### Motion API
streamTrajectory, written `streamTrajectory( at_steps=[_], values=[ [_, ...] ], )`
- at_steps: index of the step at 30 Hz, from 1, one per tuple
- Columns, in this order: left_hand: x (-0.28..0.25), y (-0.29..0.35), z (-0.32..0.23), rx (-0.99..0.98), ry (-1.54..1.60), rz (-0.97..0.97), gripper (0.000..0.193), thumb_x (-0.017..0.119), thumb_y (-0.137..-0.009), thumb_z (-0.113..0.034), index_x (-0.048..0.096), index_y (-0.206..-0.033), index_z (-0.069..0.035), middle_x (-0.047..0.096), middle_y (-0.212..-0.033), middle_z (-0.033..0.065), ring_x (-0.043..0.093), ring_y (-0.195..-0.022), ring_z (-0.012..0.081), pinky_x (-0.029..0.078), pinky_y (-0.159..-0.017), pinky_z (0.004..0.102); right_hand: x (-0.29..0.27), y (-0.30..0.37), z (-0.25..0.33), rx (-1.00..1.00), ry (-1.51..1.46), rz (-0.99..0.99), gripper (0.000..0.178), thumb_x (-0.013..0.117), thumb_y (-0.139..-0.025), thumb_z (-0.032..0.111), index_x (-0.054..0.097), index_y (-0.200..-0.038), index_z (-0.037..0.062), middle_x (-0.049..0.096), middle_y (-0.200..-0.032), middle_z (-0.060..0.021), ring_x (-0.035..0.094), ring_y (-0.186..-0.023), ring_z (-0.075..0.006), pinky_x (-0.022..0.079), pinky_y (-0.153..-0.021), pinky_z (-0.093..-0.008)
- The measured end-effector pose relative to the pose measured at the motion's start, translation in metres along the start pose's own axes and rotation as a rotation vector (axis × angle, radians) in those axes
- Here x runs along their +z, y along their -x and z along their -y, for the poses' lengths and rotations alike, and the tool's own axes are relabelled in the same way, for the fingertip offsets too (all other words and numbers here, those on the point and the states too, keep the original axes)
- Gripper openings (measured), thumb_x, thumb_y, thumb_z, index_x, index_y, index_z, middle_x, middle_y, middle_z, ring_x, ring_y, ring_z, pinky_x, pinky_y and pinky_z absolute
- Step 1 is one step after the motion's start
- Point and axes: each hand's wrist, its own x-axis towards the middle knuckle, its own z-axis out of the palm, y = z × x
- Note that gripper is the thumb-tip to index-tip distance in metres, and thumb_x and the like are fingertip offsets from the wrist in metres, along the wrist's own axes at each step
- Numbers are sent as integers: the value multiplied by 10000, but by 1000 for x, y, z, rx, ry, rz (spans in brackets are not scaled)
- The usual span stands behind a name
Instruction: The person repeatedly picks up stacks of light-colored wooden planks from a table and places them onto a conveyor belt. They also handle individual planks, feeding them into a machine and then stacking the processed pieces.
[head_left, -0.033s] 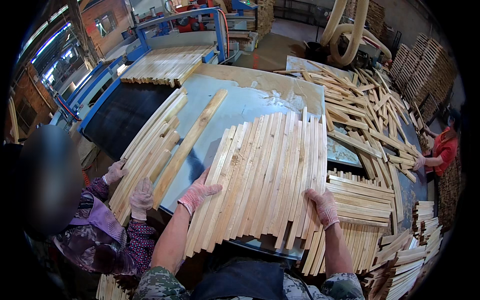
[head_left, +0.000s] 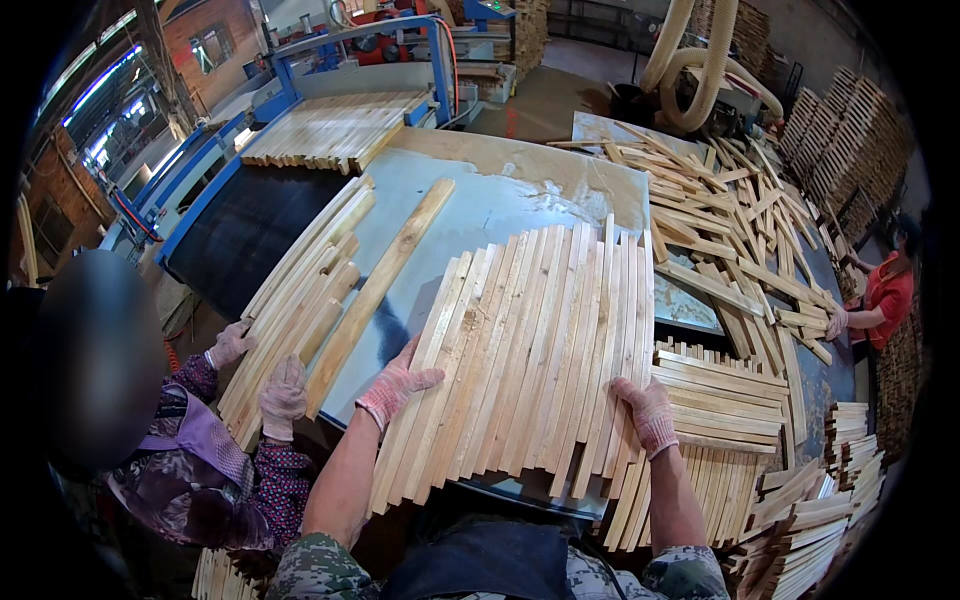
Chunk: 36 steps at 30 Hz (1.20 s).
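A wide row of pale wooden strips point(head_left: 530, 350) lies side by side in front of me, over the near edge of the metal table. My left hand point(head_left: 398, 385), in a pinkish work glove, presses on the row's left side, its thumb on top of the outer strip. At the right side, my gloved right hand point(head_left: 645, 412) is closed round the edge, thumb on top. Between them the strips are squeezed together with uneven ends. The undersides of both hands are hidden. Left of the row, a single longer board point(head_left: 385, 290) rests apart on the table.
A co-worker's gloved hands point(head_left: 283, 398) hold several boards point(head_left: 300, 300) at left, beside a black conveyor belt point(head_left: 255, 215). Planks point(head_left: 345, 130) lie at the blue-framed machine. A jumbled wood pile point(head_left: 740, 215), stacked strips point(head_left: 720, 395) and a person in red point(head_left: 888, 295) are at right.
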Motion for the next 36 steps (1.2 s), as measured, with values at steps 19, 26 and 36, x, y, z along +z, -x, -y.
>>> streamTrajectory(
  at_steps=[19,26,36],
  values=[
    [-5,-7,12,-9,63,8,1151,1002,-750,-187,357,-1702,-131,614,-1505,124,605,-1360,279,524,-1142,444,2,5,4,-37,-10,-11,452,819,-915,236,699,-1249,-45,767,-1064,-113,740,-889,-193,614,-844,-332],
    [-10,-10,15,-19,51,1,1145,997,-756,-186,357,-1704,-133,600,-1524,128,599,-1372,283,510,-1158,443,-1,2,2,-7,13,16,508,832,-933,232,657,-1294,-79,759,-1117,-153,742,-926,-212,614,-881,-352],
    [-2,-1,0,-19,0,-8,1165,991,-773,-230,323,-1722,-131,611,-1521,133,616,-1345,271,503,-1156,423,0,1,-2,-34,-60,49,493,819,-945,222,651,-1317,-54,753,-1146,-137,731,-943,-205,606,-890,-342]
  ],
)
